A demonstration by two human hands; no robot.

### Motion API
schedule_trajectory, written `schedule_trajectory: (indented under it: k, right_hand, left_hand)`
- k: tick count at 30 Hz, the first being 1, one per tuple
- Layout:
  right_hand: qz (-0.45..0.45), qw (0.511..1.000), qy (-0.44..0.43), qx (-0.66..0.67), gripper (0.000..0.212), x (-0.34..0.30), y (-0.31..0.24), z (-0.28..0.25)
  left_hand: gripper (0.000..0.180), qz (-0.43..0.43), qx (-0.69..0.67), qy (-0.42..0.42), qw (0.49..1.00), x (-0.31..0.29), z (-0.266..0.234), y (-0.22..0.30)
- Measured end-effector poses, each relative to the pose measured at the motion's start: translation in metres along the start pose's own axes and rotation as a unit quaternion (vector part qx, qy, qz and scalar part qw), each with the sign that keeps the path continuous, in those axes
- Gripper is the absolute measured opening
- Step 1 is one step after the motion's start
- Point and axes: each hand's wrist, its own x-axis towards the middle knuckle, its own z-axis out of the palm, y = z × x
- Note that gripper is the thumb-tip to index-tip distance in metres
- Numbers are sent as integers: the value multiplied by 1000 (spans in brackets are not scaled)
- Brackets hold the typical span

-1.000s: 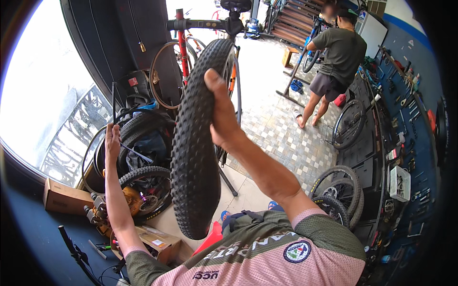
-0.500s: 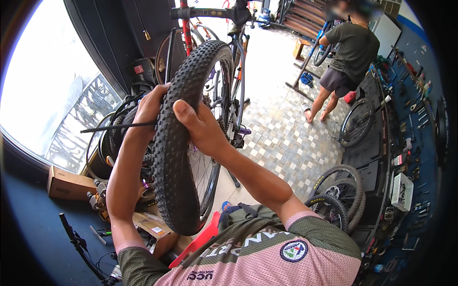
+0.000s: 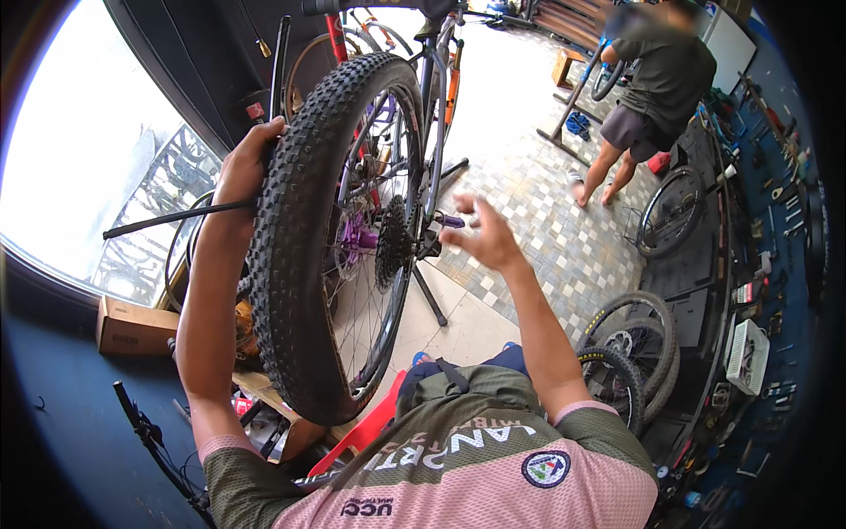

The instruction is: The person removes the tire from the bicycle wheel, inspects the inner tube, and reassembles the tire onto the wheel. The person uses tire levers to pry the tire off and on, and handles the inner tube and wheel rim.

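A bicycle wheel [image 3: 291, 189] with a knobbly black tyre stands upright before me, showing a black cassette [image 3: 390, 242] and purple hub [image 3: 354, 244]. My left hand [image 3: 249, 163] grips the tyre's left edge; its fingers are partly hidden behind the tread. Beyond the wheel's right side, my right hand [image 3: 485, 234] is in the air, fingers apart and slightly curled, holding nothing. It is nearest to a small purple part [image 3: 448, 220] by the axle. A thin black rod [image 3: 176, 220] sticks out leftward past my left forearm, its other end hidden.
A co-worker [image 3: 656, 88] stands at far right beside a bike on a stand. Loose wheels [image 3: 630, 339] lean at right, below a tool wall [image 3: 780, 264] with a white basket [image 3: 747, 357]. Cardboard boxes [image 3: 132, 326] and a handlebar [image 3: 132, 414] are at left.
My right hand has let go of the tyre and moved right, opening. My left hand stays on the tyre, slightly further left. The wheel now shows its cassette and hub more fully.
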Motion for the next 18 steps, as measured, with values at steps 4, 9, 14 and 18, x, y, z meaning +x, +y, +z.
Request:
schedule_trajectory:
  k: [4, 9, 14, 18]
  right_hand:
    - [50, 986, -137, 86, 102, -28, 76, 55]
    - [-25, 983, -55, 171, 72, -28, 89, 91]
    - [-25, 978, -26, 207, 52, -26, 83, 103]
    - [-10, 971, -24, 237, 46, -24, 77, 105]
  left_hand:
    - [30, -3, 16, -11, 1000, 2, 5, 2]
    - [38, 4, 38, -53, 998, -22, 26, 10]
    - [41, 12, 82, -84, 993, -28, 18, 9]
    - [36, 24, 85, -89, 992, -40, 18, 15]
